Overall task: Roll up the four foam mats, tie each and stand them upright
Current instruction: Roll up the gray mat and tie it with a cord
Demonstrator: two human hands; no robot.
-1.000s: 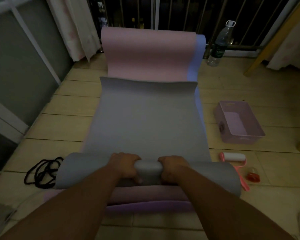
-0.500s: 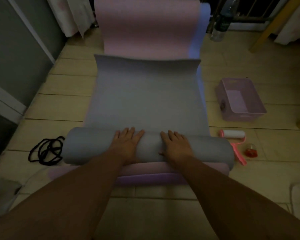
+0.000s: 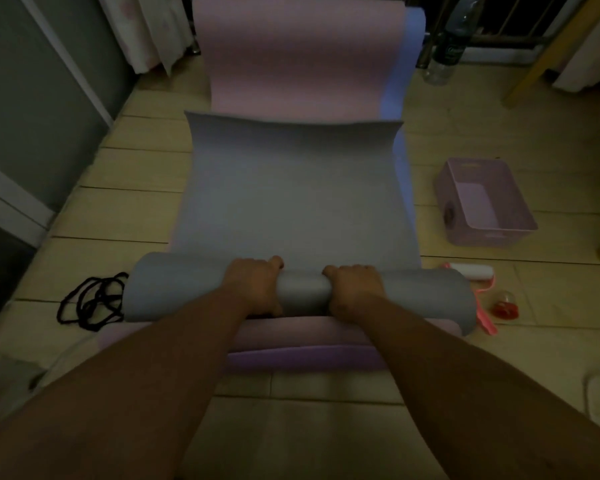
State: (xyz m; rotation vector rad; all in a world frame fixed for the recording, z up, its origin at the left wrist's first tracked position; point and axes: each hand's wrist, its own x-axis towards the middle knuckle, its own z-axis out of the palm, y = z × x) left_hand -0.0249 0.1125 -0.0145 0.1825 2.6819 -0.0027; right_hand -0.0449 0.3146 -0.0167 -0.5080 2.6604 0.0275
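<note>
A grey foam mat [image 3: 291, 202] lies stretched away across a pale wooden floor [image 3: 118, 209], its near end wound into a thick roll lying crosswise. The left hand [image 3: 253, 289] and right hand [image 3: 355, 289] grip the roll's middle, close together, fingers curled over its far side. A pink foam mat [image 3: 291, 57] and a purple foam mat [image 3: 305, 358] lie underneath. A black cord [image 3: 90, 303] lies in loops just left of the roll, and a pink plastic basket [image 3: 445, 188] sits off to the right.

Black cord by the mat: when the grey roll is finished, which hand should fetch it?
Left. The black cord lies on the floor just off the left end of the grey roll, on the side of the left hand; the right hand would likely have to cross over.
</note>
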